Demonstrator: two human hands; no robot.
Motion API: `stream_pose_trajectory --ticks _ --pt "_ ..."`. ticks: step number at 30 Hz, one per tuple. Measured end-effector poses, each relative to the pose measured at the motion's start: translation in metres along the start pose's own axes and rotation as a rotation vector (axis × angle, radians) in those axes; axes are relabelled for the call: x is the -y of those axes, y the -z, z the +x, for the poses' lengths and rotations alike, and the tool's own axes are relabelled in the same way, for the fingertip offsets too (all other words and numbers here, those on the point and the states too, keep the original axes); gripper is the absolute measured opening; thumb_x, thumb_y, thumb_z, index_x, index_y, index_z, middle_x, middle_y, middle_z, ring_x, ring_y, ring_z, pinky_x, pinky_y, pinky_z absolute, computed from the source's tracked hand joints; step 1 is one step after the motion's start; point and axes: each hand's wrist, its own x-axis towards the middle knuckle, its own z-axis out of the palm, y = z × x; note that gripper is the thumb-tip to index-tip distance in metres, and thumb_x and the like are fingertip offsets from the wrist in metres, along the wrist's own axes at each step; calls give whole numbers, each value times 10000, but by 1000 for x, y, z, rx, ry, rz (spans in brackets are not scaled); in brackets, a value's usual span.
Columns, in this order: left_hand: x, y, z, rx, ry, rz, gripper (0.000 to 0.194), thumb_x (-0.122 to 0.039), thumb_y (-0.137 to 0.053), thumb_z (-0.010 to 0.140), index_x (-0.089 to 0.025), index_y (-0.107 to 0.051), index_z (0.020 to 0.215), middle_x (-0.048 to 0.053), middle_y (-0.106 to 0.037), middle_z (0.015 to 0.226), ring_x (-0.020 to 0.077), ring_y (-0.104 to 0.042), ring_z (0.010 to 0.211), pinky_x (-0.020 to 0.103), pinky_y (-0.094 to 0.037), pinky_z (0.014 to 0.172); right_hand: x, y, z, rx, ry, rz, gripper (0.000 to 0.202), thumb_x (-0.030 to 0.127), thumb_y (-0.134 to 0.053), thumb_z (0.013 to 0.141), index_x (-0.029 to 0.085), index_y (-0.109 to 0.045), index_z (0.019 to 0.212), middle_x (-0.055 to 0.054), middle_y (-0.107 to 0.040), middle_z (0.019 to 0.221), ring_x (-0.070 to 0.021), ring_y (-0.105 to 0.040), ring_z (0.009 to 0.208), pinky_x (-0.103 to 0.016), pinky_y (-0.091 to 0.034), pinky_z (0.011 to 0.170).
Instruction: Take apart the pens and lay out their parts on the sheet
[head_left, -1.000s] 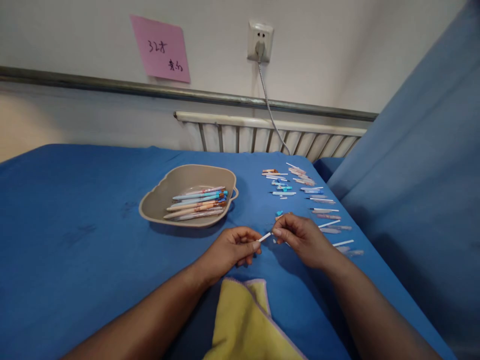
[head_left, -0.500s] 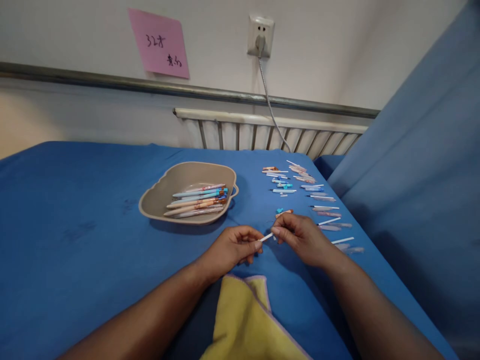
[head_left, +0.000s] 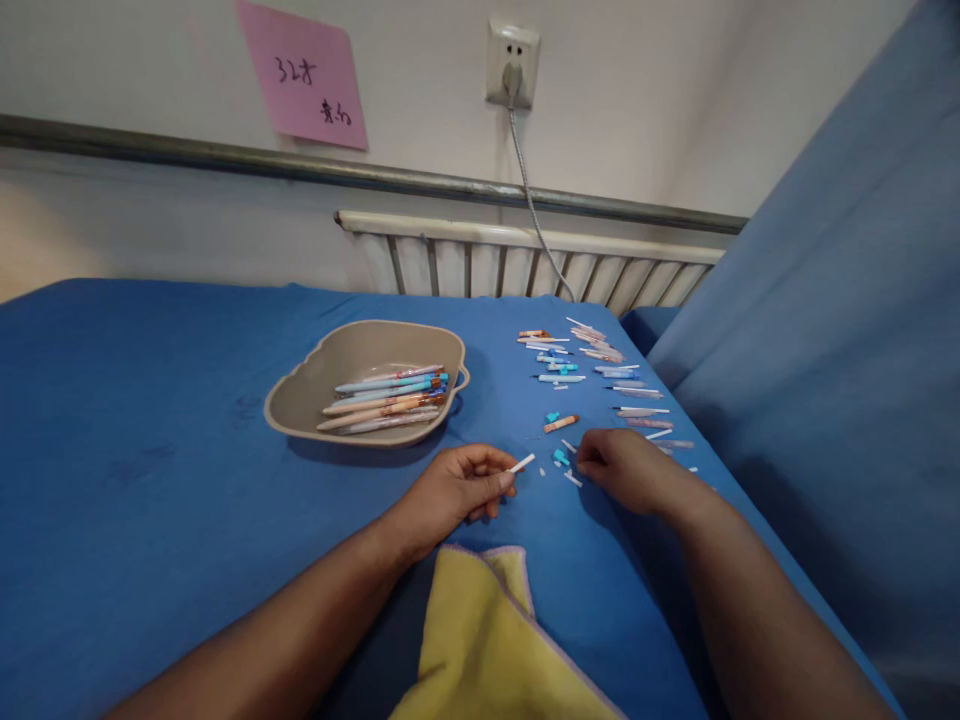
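Left hand (head_left: 469, 485): pinching a white stick (head_left: 524, 463) above the blue cloth (head_left: 180, 520).
Right hand (head_left: 626, 470): curled beside small blue parts (head_left: 560, 457) (whether gripping anything, cannot tell).
Basin (head_left: 364, 347): holding assorted pens (head_left: 388, 384).

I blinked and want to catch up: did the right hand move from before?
Yes. Against the tan basket, the right hand moved rightward, away from the white stick in the left hand.

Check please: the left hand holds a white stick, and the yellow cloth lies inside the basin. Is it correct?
Not inside: the head view shows the yellow cloth outside the basin, nearer the person. The left hand holds a white stick.
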Motion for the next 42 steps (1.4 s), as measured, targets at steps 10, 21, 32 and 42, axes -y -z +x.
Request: stream_pose_trajectory --ticks 10,21,32,42 --pt "-2 0 0 -5 10 2 310 -374 -662 700 -135 -606 889 5 -604 690 55 -457 466 178 -300 417 7 -15 1 24 116 -108 84 129 -637 672 204 -610 645 -32 -631 702 -143 -523 602 -241 -290 519" --pt "-4 0 -1 -1 31 14 341 -390 -671 684 -134 -614 902 14 -615 698 68 -483 487 180 -305 428 31 -4 0 -48 232 429 99 220 -448 864 192 -493 780 20 -583 647 -113 -536 601 -225 -396 581" --pt "-5 -1 -2 15 24 50 300 -369 -652 697 -144 -621 894 8 -618 705 72 -495 494 185 -307 431 39 -7 2 -179 312 349 159 252 -497 851 185 -560 722 4 -596 685 -127 -525 667 -265 -394 698" --pt "-5 -2 -2 1 25 66 275 -350 -656 691 -145 -626 872 -1 -617 694 68 -490 480 189 -308 432 39 -6 1 -206 352 277 139 220 -513 844 189 -578 725 -2 -612 695 -132 -549 673 -267 -389 717"
